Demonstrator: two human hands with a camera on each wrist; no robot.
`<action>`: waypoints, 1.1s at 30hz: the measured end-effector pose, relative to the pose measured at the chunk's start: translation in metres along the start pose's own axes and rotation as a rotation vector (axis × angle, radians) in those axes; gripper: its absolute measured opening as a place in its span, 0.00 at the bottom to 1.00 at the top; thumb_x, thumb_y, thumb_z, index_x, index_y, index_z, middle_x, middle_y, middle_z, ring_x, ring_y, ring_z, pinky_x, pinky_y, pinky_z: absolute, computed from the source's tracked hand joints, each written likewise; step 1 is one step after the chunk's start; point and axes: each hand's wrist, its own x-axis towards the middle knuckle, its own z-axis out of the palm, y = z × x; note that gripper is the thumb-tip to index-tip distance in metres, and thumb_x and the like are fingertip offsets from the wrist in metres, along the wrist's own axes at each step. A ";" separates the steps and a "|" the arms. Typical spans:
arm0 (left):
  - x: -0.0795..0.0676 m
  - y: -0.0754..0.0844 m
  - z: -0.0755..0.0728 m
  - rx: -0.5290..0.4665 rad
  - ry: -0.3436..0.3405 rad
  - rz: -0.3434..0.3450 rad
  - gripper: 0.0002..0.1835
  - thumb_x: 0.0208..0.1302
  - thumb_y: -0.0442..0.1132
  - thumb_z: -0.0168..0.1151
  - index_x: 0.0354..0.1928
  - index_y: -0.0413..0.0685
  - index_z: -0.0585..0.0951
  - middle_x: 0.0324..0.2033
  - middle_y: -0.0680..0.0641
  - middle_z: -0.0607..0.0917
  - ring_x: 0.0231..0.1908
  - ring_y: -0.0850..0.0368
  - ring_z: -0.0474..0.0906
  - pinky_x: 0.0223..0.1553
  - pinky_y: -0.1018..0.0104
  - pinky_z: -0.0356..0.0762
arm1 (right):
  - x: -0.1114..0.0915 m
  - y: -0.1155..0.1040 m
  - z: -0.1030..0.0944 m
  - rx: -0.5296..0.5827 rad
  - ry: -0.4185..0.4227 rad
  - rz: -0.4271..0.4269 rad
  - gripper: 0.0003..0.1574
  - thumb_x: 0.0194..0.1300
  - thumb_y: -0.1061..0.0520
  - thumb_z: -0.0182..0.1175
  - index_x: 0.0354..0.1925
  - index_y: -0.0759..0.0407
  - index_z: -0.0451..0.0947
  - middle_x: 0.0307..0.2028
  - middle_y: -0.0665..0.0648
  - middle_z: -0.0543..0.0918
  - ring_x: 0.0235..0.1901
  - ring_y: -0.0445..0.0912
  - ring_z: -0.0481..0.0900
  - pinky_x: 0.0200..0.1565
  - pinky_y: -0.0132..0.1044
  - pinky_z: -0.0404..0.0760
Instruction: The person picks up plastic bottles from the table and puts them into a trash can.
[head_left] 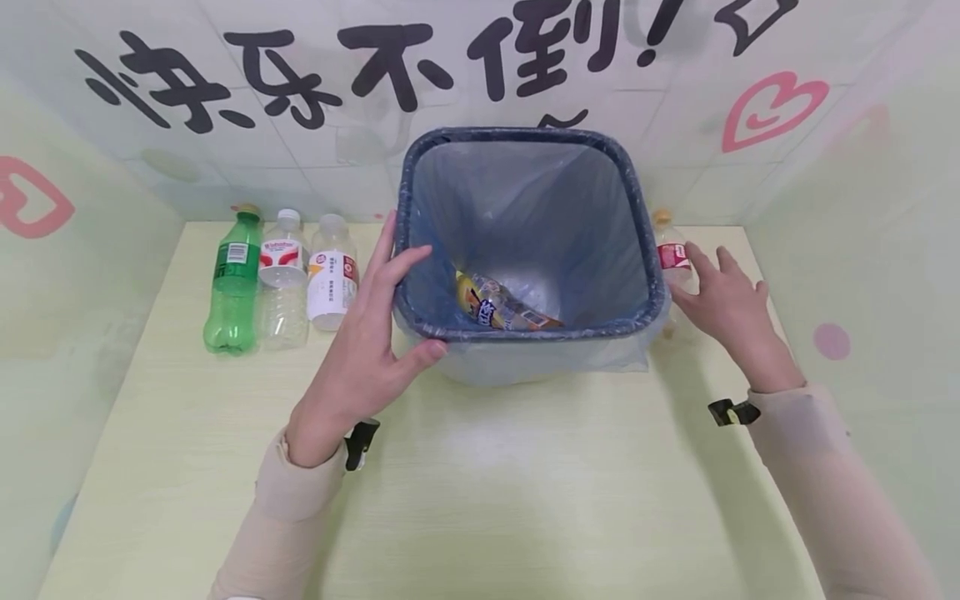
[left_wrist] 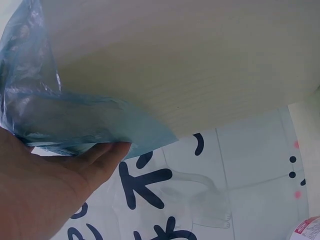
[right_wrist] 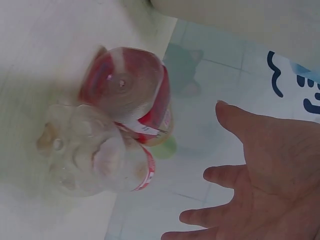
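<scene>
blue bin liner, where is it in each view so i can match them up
Head: the blue liner is at the centre, inside the bin and folded over its rim.
Left wrist: the liner is at the left, against the left hand.
Right wrist: probably the pale blue patch at the upper right edge; too little shows to be sure.
Shared landmark: black wall lettering, top in head, bottom in left wrist, right edge in right wrist.

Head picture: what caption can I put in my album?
Left hand holds the bin, right hand near a red-labelled bottle.
</scene>
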 end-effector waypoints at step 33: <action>-0.002 -0.003 0.000 0.001 0.002 0.018 0.44 0.54 0.72 0.44 0.66 0.53 0.57 0.70 0.49 0.42 0.68 0.52 0.40 0.62 0.44 0.49 | 0.008 0.019 0.030 0.006 -0.095 0.050 0.50 0.62 0.26 0.33 0.71 0.50 0.35 0.64 0.78 0.42 0.54 0.79 0.53 0.50 0.75 0.43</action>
